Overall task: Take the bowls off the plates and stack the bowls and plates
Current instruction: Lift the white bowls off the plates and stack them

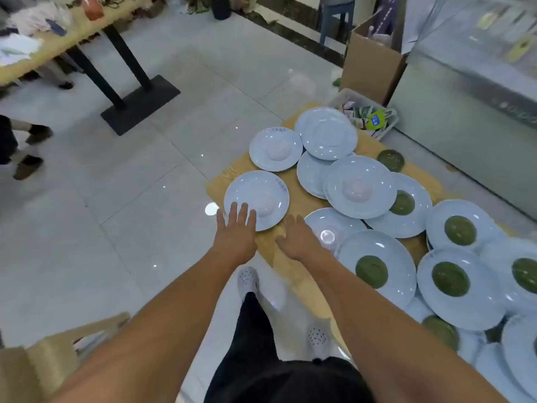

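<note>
Both hands are reaching out empty: left hand (pixel 234 231) is spreading over the near-left plate (pixel 257 199), right hand (pixel 296 238) is hovering flat beside it.

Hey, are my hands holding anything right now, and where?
Nothing is held. The left hand lies flat on the near rim of a plate; the right hand is open over the board.

Plates (pixel 520 353) at the right ran past the frame edge; the right hand (pixel 296 239) blurred, its fingers indistinct.
</note>
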